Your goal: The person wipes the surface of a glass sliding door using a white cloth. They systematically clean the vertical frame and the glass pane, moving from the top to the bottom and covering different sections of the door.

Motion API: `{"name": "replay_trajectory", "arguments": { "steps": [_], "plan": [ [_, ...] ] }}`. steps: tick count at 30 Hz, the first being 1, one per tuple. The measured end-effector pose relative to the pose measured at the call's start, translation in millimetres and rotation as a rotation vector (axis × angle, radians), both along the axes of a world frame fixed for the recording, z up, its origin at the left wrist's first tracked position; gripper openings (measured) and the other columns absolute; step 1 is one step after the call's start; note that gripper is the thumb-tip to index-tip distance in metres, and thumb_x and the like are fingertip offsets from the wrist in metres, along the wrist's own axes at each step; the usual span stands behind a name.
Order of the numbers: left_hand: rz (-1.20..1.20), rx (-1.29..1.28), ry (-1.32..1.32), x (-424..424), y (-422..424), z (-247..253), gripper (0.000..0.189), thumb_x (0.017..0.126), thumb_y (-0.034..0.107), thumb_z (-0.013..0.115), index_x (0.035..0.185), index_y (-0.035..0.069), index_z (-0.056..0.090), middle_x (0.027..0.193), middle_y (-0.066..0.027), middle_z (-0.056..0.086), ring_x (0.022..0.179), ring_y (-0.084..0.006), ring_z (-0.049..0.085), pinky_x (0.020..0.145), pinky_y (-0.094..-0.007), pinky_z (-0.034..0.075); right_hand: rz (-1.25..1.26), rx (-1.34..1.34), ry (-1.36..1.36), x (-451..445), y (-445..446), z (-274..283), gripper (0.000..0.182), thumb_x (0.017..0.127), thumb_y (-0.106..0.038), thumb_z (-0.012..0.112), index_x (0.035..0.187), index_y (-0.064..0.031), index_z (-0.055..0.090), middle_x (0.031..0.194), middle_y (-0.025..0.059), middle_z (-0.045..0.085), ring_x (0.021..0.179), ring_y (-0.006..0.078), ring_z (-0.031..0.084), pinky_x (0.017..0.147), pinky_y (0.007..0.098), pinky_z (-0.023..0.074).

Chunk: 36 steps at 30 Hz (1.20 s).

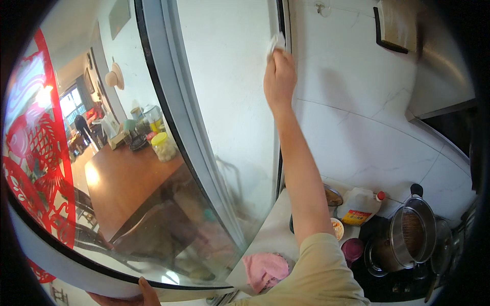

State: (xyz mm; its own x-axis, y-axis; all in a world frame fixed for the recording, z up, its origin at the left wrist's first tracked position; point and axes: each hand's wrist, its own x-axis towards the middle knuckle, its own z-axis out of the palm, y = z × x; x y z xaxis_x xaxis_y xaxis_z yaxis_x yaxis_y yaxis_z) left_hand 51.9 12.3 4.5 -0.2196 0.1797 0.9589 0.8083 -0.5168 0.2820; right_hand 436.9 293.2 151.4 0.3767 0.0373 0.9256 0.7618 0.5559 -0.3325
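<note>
My right hand (pixel 281 76) is raised high at the top centre, closed around a crumpled white cloth or tissue (pixel 276 41). The cloth lies against the glass pane (pixel 233 88) near its dark-edged right frame (pixel 282 23). At the bottom left my left hand (pixel 143 294) rests at the lower edge of the door frame (pixel 103 281), with the thumb up over the rim and the fingers partly out of view. A pink cloth (pixel 266 271) lies on the pale counter (pixel 264 233) beneath my right arm.
On the right are a steel pot (pixel 398 244) on a black stove, a plastic jug with a red cap (pixel 358 206), a purple-lidded container (pixel 352 248) and a range hood (pixel 440 76). Through the glass show a wooden table (pixel 126 179) with jars and a red paper-cut fish decoration (pixel 42 153).
</note>
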Motion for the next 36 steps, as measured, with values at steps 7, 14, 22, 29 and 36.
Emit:
{"name": "replay_trajectory", "arguments": {
  "steps": [7,14,22,29,36],
  "plan": [
    [0.012,-0.013,-0.011,1.3,-0.4,1.5,0.119,0.064,0.029,0.087,0.145,-0.007,0.008,0.144,-0.0301,0.019,0.129,-0.0438,0.034,0.104,-0.0544,0.034,-0.051,0.069,-0.058,2.3,5.4,29.5,0.021,0.089,-0.002,0.048,0.108,0.0051,0.056,0.113,0.0170,0.056,0.104,0.0343,0.051,0.086,0.0417,0.0450],
    [0.062,-0.042,0.034,0.1,-4.5,1.8,0.119,0.066,0.033,0.086,0.145,-0.008,0.007,0.144,-0.0308,0.018,0.130,-0.0442,0.032,0.104,-0.0547,0.033,-0.116,-0.023,-0.031,8.0,12.6,18.2,0.021,0.089,-0.001,0.048,0.107,0.0050,0.056,0.114,0.0170,0.055,0.107,0.0343,0.050,0.089,0.0414,0.0447],
    [0.112,-0.039,0.055,-0.8,-4.5,0.4,0.120,0.067,0.037,0.085,0.145,-0.008,0.006,0.143,-0.0308,0.019,0.129,-0.0445,0.033,0.103,-0.0547,0.033,-0.011,0.075,-0.004,1.9,9.2,37.2,0.018,0.089,-0.002,0.048,0.102,0.0043,0.058,0.110,0.0165,0.057,0.105,0.0330,0.052,0.089,0.0402,0.0449],
    [0.151,-0.047,0.087,-2.6,-7.2,-1.5,0.119,0.067,0.037,0.084,0.145,-0.007,0.006,0.144,-0.0303,0.019,0.129,-0.0436,0.033,0.102,-0.0545,0.034,-0.085,-0.092,-0.008,6.5,9.0,27.6,0.017,0.088,-0.001,0.048,0.101,0.0036,0.059,0.111,0.0156,0.057,0.104,0.0317,0.052,0.088,0.0401,0.0446],
    [0.071,-0.033,0.040,1.9,-4.6,1.1,0.119,0.066,0.033,0.085,0.146,-0.006,0.006,0.144,-0.0299,0.019,0.129,-0.0427,0.034,0.104,-0.0538,0.033,-0.126,0.085,-0.014,18.9,18.7,40.3,0.014,0.087,-0.001,0.047,0.094,0.0037,0.058,0.108,0.0154,0.058,0.098,0.0321,0.054,0.085,0.0405,0.0453]
  ]
}}
